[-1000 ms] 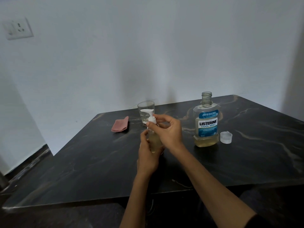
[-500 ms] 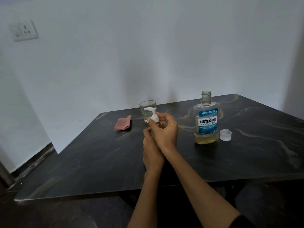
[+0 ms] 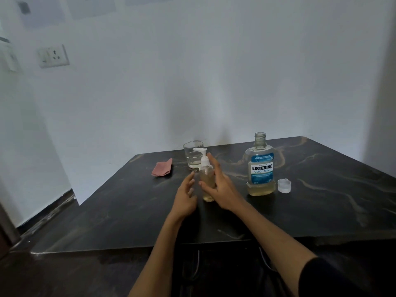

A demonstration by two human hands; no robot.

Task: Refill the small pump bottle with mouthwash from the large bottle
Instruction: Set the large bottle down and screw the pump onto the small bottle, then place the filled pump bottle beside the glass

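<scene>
The small pump bottle [image 3: 206,179], clear with yellowish liquid and a white pump head fitted on top, stands upright on the dark marble table [image 3: 321,200]. My left hand [image 3: 186,195] hovers just left of it with fingers spread, not touching. To the bottle's right, my right hand [image 3: 218,188] has straight fingers; its thumb lies close against the bottle's front. The large Listerine bottle [image 3: 260,168] stands uncapped further right with a little liquid in the bottom. Its clear cap [image 3: 284,185] lies beside it.
A drinking glass [image 3: 193,154] stands right behind the pump bottle. A folded pink cloth [image 3: 162,168] lies to the left of the glass. The table's front edge runs just below my forearms, and a white wall stands behind the table.
Both hands have let go of the pump bottle: the left one left its body, the right one left the pump top. The bottle now stands on its own. The camera tilted up.
</scene>
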